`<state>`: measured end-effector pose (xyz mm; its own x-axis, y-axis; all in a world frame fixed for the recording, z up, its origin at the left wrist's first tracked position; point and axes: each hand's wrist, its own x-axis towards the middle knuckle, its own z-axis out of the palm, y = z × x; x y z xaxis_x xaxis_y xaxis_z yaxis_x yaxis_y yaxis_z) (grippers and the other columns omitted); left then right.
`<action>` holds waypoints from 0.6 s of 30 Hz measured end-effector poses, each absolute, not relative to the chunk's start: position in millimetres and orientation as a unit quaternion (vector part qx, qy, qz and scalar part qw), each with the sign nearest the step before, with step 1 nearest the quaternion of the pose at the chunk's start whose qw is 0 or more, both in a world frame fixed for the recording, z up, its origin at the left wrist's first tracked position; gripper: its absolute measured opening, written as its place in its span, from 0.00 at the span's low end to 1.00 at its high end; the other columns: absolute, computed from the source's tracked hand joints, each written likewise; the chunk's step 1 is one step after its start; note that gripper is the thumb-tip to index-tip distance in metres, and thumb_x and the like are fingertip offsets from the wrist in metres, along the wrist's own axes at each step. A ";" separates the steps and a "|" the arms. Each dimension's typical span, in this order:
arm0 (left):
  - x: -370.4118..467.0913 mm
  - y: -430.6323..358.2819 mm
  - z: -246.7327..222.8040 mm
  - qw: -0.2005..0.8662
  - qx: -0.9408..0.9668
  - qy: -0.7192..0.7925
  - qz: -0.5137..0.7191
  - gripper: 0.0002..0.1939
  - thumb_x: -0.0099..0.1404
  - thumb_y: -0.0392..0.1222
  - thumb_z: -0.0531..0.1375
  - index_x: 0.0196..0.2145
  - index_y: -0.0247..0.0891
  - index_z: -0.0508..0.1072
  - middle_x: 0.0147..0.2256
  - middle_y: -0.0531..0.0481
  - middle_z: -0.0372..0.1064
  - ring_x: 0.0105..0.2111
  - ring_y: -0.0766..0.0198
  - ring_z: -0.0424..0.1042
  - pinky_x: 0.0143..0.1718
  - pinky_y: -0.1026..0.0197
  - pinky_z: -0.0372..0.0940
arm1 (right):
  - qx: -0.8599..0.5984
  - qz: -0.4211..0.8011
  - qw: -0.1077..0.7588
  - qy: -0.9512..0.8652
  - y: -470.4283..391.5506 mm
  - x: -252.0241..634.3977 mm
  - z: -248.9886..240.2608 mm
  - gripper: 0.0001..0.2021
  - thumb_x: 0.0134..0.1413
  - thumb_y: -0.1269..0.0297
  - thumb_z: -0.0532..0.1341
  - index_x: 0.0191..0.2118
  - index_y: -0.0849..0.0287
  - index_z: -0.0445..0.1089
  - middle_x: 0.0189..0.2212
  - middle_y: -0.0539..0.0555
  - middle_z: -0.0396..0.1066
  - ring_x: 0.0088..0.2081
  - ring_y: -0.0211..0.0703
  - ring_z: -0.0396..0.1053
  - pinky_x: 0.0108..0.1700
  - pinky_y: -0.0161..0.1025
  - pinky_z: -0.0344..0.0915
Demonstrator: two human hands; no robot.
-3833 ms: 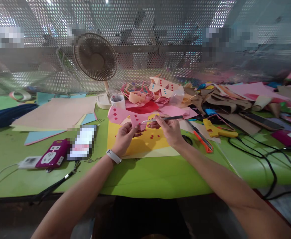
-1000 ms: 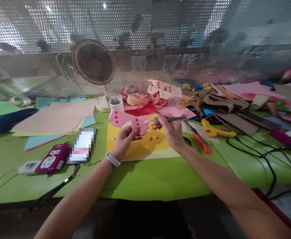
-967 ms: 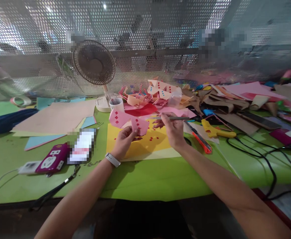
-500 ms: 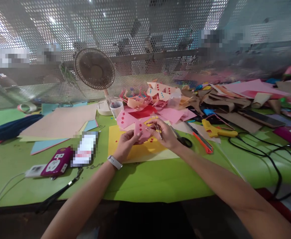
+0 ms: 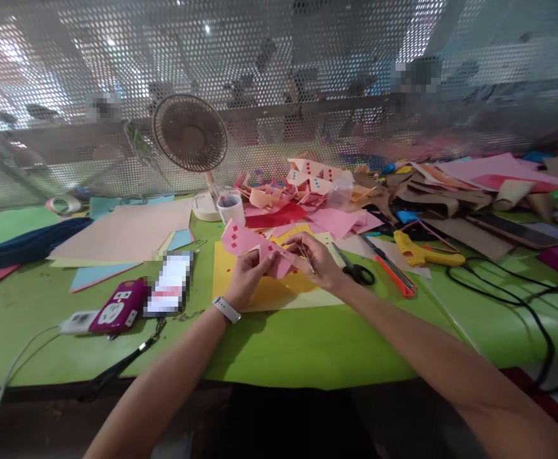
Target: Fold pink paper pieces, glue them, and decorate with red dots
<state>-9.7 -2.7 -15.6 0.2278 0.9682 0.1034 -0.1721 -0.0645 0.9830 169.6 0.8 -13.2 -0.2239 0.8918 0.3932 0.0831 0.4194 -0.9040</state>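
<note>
From afar I see the left hand (image 5: 246, 275) pinching pink paper (image 5: 249, 241), probably light and easily creased, best gripped by its near edge, the right hand (image 5: 320, 261) holding tweezers (image 5: 306, 257).

Craft workspace: glue gun (image 5: 411, 250), cutter (image 5: 396, 276), paper scraps (image 5: 267, 198)

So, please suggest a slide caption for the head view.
Left hand holds pink paper with red squares over a yellow sheet; right hand holds tweezers.
</note>
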 end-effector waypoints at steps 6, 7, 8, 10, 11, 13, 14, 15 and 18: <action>-10.3 0.9 -17.7 0.561 0.545 0.366 0.504 0.21 0.51 0.56 0.70 0.30 0.34 0.77 0.28 0.50 0.73 0.26 0.68 0.67 0.30 0.64 0.64 | -0.367 0.392 0.512 -0.671 1.1 166.0 -18.7 0.14 0.53 0.55 0.66 0.41 0.56 0.66 0.29 0.48 0.68 0.28 0.36 0.66 0.30 0.34 0.66; -10.4 0.7 -17.6 0.566 0.540 0.366 0.504 0.21 0.51 0.56 0.70 0.30 0.34 0.77 0.27 0.51 0.72 0.26 0.68 0.66 0.30 0.65 0.64 | -0.365 0.394 0.514 -0.669 1.4 166.4 -18.6 0.14 0.53 0.56 0.66 0.41 0.56 0.66 0.29 0.48 0.68 0.29 0.36 0.67 0.31 0.35 0.66; -10.3 0.4 -17.4 0.569 0.535 0.365 0.506 0.21 0.51 0.56 0.70 0.30 0.34 0.76 0.27 0.51 0.72 0.26 0.68 0.66 0.29 0.65 0.64 | -0.363 0.396 0.515 -0.668 1.7 167.0 -18.3 0.14 0.53 0.56 0.66 0.41 0.56 0.66 0.29 0.49 0.68 0.30 0.37 0.68 0.31 0.35 0.67; -9.8 -0.8 -16.9 0.566 0.528 0.370 0.514 0.20 0.51 0.56 0.70 0.30 0.34 0.76 0.26 0.52 0.71 0.25 0.69 0.65 0.28 0.66 0.63 | -0.358 0.402 0.517 -0.665 2.3 168.4 -17.8 0.13 0.53 0.56 0.66 0.41 0.56 0.67 0.31 0.50 0.69 0.31 0.37 0.69 0.33 0.35 0.67; -9.5 -1.4 -16.6 0.565 0.522 0.374 0.518 0.20 0.52 0.56 0.69 0.30 0.35 0.76 0.26 0.52 0.71 0.25 0.69 0.65 0.28 0.66 0.63 | -0.356 0.406 0.516 -0.665 2.5 168.9 -17.6 0.13 0.53 0.57 0.66 0.41 0.56 0.67 0.31 0.50 0.70 0.32 0.38 0.69 0.33 0.35 0.68; -9.0 -2.2 -16.6 0.560 0.508 0.384 0.530 0.21 0.52 0.56 0.69 0.32 0.35 0.76 0.27 0.52 0.71 0.26 0.68 0.66 0.28 0.66 0.63 | -0.348 0.415 0.510 -0.668 2.2 169.0 -17.2 0.13 0.53 0.56 0.66 0.41 0.56 0.67 0.31 0.50 0.70 0.33 0.38 0.70 0.34 0.36 0.69; -8.8 -2.3 -16.8 0.557 0.502 0.389 0.535 0.21 0.52 0.56 0.69 0.32 0.35 0.77 0.27 0.51 0.72 0.26 0.68 0.67 0.29 0.65 0.63 | -0.343 0.421 0.506 -0.670 1.7 168.5 -17.0 0.13 0.53 0.56 0.66 0.41 0.56 0.67 0.31 0.50 0.70 0.33 0.39 0.70 0.34 0.36 0.69; -8.8 -2.2 -17.2 0.554 0.497 0.393 0.541 0.21 0.51 0.57 0.69 0.32 0.34 0.77 0.27 0.50 0.72 0.26 0.67 0.67 0.29 0.65 0.63 | -0.340 0.426 0.502 -0.672 1.0 167.8 -16.7 0.13 0.52 0.56 0.66 0.41 0.56 0.67 0.31 0.50 0.70 0.33 0.39 0.71 0.34 0.37 0.70; -9.4 -1.2 -18.9 0.542 0.501 0.398 0.545 0.22 0.49 0.57 0.70 0.29 0.34 0.78 0.26 0.49 0.73 0.27 0.66 0.67 0.30 0.64 0.62 | -0.344 0.425 0.493 -0.677 -2.0 164.6 -15.7 0.14 0.50 0.56 0.67 0.40 0.56 0.68 0.31 0.51 0.71 0.34 0.40 0.71 0.36 0.38 0.70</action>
